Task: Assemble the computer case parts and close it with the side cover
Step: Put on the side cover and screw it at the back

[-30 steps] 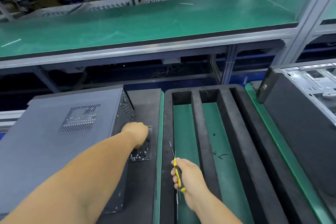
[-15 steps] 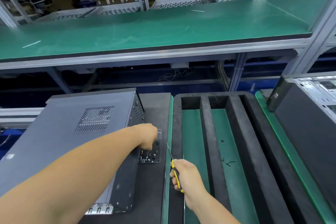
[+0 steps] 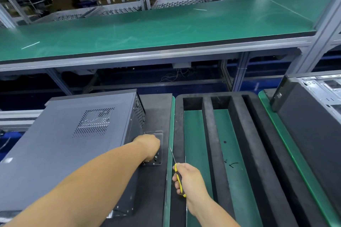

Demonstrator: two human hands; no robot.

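Your left hand is reaching into the clear screw tray just beside the closed computer case, fingers hidden, grip indeterminable. Your right hand is gripping the screwdriver beside the tray. Pick one screw cleanly before raising the tip.

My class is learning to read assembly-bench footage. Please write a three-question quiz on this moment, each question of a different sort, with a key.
1. True or false: the right hand grips a yellow-handled screwdriver.
2. Where does the left hand reach? A) into the clear screw tray B) onto the green shelf C) into the foam pallet
3. Fill in: the closed grey computer case lies to the ___ of the screw tray.

Key: 1 true; 2 A; 3 left.
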